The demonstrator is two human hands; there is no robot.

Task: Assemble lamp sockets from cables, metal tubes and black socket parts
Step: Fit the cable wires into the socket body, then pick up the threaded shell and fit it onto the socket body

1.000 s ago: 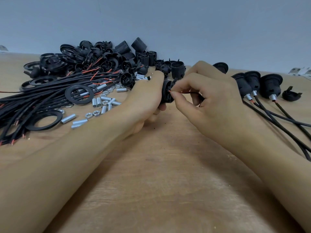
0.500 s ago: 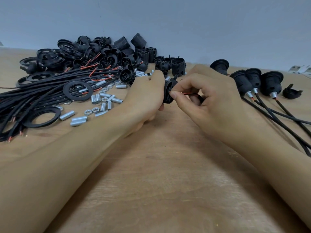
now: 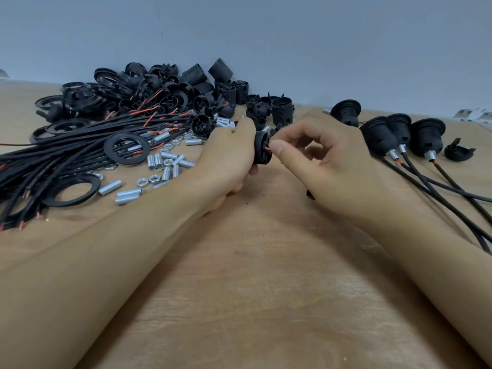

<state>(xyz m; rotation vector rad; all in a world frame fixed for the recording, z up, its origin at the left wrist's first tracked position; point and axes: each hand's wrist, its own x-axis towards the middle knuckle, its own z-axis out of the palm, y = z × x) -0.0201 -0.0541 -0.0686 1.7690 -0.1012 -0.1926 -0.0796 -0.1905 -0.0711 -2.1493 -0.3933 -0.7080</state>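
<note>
The left hand point(image 3: 226, 158) is curled around a black socket part point(image 3: 262, 149) and holds it just above the wooden table point(image 3: 253, 288), near the middle of the view. The open end of the part faces the right hand point(image 3: 327, 161). The right hand's thumb and first finger are pinched together on a thin red wire point(image 3: 267, 148) right at the face of that part. The other fingers of the right hand are bent in loosely.

At about 10 o'clock from the hands lies a big pile of loose black socket parts point(image 3: 159, 86) against the blue-gray wall point(image 3: 292, 35). In front of that pile, at 9 o'clock, is a thick bundle of black cables point(image 3: 61, 155) with red wire tips. Two flat black rings point(image 3: 126, 148) lie on and beside the cables. Small shiny metal tubes point(image 3: 170, 161) and little metal nuts point(image 3: 154, 179) are scattered on the table just left of the left hand.

At 3 o'clock from the hands, three finished sockets point(image 3: 402, 134) lie side by side, each with a metal tube and a black cable coming out toward the near right edge. One more black socket point(image 3: 346, 111) stands behind them, near the wall. A small black clip-shaped piece point(image 3: 458, 151) lies just to the right of the three.
</note>
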